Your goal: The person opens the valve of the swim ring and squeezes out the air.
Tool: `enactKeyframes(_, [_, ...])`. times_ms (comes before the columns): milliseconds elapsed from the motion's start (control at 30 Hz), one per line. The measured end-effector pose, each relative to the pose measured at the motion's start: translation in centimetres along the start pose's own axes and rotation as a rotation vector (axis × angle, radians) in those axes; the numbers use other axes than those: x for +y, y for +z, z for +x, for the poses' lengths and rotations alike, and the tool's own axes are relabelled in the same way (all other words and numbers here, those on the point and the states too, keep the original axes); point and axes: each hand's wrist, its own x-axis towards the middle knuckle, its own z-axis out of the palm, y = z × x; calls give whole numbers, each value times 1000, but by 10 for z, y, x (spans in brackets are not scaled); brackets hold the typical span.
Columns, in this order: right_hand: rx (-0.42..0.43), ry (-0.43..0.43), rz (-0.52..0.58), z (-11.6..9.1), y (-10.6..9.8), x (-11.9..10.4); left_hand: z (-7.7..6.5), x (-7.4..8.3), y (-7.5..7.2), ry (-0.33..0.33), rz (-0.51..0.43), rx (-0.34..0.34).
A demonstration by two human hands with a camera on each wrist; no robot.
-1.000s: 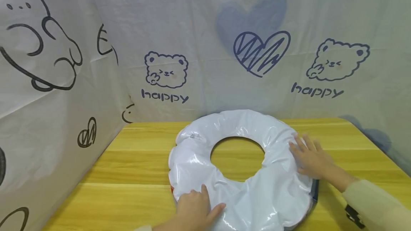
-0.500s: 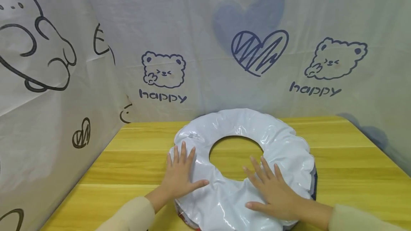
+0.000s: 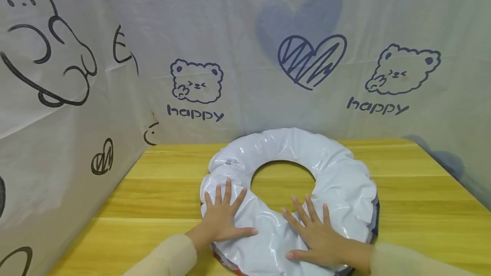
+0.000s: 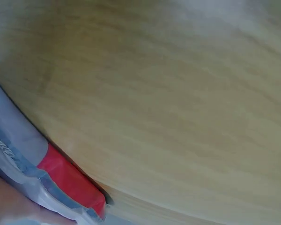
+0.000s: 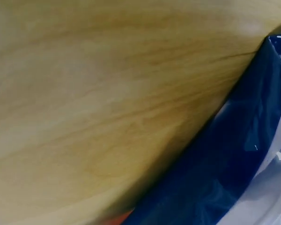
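Note:
A white, glossy inflatable swim ring (image 3: 268,144) lies flat on the wooden table, wrinkled around its round hole. My left hand (image 3: 222,220) rests spread on the ring's near-left part, fingers straight and pointing away. On the near-right part lies my right hand (image 3: 320,242), also spread, its fingertips close to the hole's near edge. The ring's underside shows a red section (image 4: 72,183) in the left wrist view and a dark blue section (image 5: 206,154) in the right wrist view.
The yellow wood-grain table (image 3: 153,199) extends to both sides of the ring. Behind and to the left hangs a pale cloth (image 3: 245,33) printed with bears and hearts. The ring's far edge lies close to the back cloth.
Both hands have shifted over the ring: the left came from the near edge onto the left side, the right from the far right side to the near part. The ring has barely moved.

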Motion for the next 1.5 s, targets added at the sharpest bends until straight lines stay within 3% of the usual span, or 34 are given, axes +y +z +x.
enactKeyframes(233, [-119,57,-16,7,1,1,4,1,5,-34,47,-94])
enactKeyframes(667, [-304,145,-87,21,-2,0,9,8,4,-43,130,-140])
enactKeyframes(1133, [-326,171,-174,26,4,-2,7,11,1,-52,201,-154])
enactKeyframes(1233, [-313,140,-119,24,7,2,5,8,3,10,218,-74])
enactKeyframes(1367, [-270,96,-49,19,6,7,1,10,0,199,82,37])
enactKeyframes(1433, [-247,83,-26,16,4,8,-1,15,-1,292,-4,25])
enactKeyframes(1500, [-228,76,-24,14,2,7,-2,19,0,339,-39,-28])
